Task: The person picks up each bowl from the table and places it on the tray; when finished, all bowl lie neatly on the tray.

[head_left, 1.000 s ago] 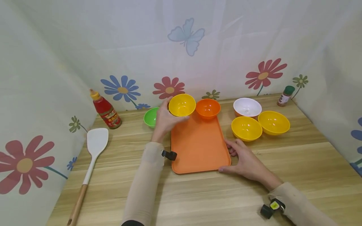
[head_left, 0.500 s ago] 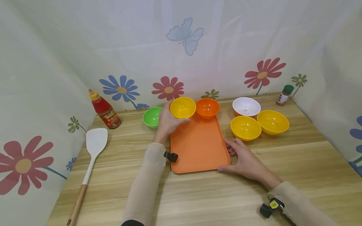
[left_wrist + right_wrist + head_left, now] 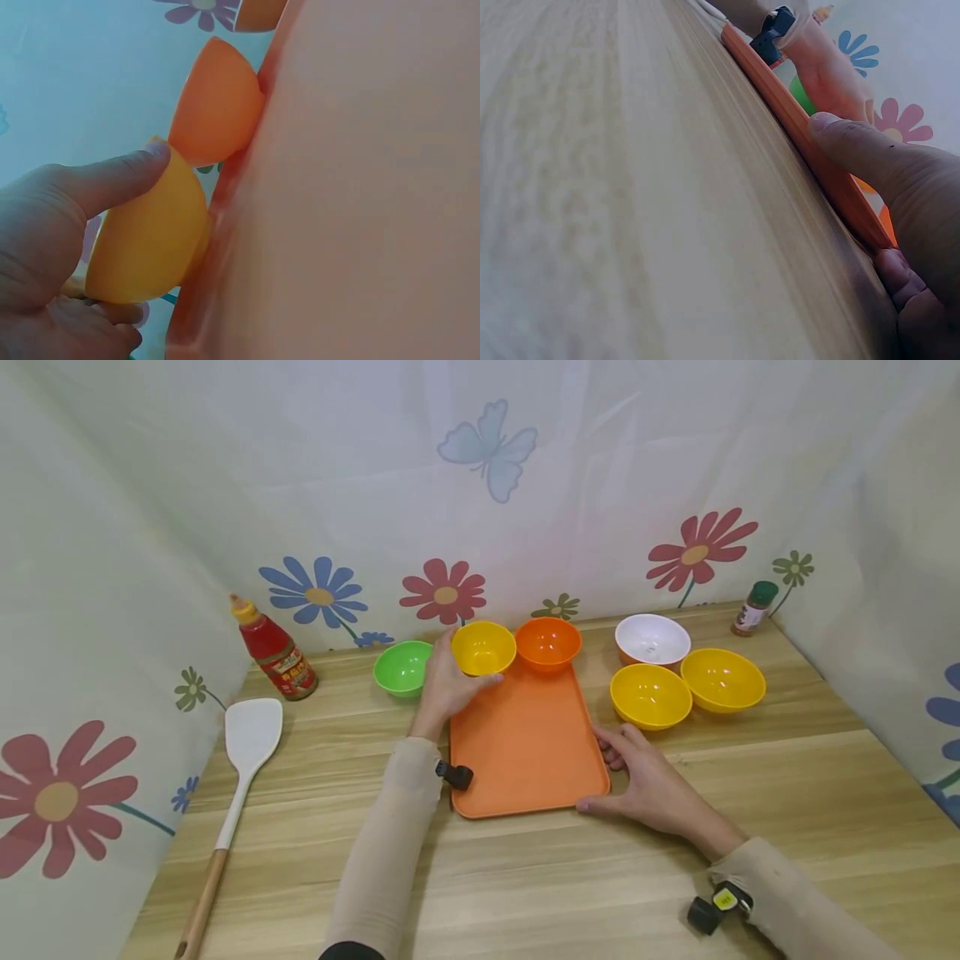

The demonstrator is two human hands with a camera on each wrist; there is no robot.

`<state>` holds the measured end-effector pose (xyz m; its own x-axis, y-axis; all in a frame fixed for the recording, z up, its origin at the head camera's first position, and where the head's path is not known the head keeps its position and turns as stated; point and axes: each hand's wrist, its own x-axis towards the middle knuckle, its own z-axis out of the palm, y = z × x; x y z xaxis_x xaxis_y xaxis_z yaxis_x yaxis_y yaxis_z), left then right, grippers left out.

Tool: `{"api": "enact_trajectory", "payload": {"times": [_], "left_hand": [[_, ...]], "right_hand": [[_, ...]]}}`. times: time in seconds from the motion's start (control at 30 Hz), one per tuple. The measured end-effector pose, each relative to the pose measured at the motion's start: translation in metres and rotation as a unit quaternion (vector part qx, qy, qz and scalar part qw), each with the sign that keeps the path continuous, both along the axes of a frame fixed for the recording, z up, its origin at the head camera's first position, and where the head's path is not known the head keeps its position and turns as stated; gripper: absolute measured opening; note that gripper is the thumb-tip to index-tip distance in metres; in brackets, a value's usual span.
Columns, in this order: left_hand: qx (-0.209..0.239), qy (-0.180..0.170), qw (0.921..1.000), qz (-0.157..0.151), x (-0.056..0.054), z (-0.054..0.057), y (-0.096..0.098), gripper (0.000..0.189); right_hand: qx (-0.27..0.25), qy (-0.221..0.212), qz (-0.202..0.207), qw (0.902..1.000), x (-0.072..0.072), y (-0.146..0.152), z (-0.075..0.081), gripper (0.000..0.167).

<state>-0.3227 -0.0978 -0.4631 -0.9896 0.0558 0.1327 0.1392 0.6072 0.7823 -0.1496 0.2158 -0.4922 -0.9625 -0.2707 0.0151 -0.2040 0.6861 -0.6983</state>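
My left hand holds a small yellow bowl by its side at the back left of an orange tray. Its thumb lies against the bowl's wall near the rim in the left wrist view, and the bowl's base is right at the tray. Beside that bowl, an orange bowl sits at the tray's back right. My right hand grips the tray's front right corner, thumb on the front edge and fingers along the right side; the right wrist view shows the thumb on the rim.
A green bowl stands left of the tray. To the right are two yellow bowls and a white-lined bowl. A red sauce bottle and a white spatula are at left, a green-capped spice jar at back right.
My left hand has lowered the yellow bowl slightly toward the back left of the tray, revealing more of the green bowl. The right hand keeps its hold on the tray corner.
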Motion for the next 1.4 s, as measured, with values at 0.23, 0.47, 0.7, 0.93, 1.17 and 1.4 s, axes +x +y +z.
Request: {"api": "enact_trajectory", "payload": {"times": [0.23,0.47,0.7,0.93,1.17,1.4], "left_hand": [[0.0,-0.016,0.9998,-0.014,-0.001,-0.006,-0.003,0.12],[0.001,0.003,0.9999,-0.017,-0.005,-0.009,-0.005,0.13],[-0.013,0.016,0.9995,-0.025,-0.002,0.002,-0.006,0.134],[-0.029,0.042,0.9985,-0.02,0.004,0.022,-0.006,0.125],[0.007,0.095,0.9952,-0.024,0.009,0.044,-0.013,0.115],[0.072,0.152,0.9851,-0.036,0.016,0.06,-0.027,0.109]], "right_hand": [[-0.002,-0.005,-0.002,1.0,0.001,0.0,-0.001,0.124],[-0.001,-0.004,0.0,1.0,0.0,-0.001,0.001,0.124],[-0.006,-0.003,0.002,1.0,-0.001,-0.001,0.0,0.124],[-0.008,-0.005,-0.001,1.0,-0.001,0.0,-0.001,0.125],[-0.009,-0.005,-0.002,0.9999,-0.001,0.0,0.001,0.125],[-0.009,-0.009,0.0,0.9999,0.0,-0.001,0.001,0.125]]}}
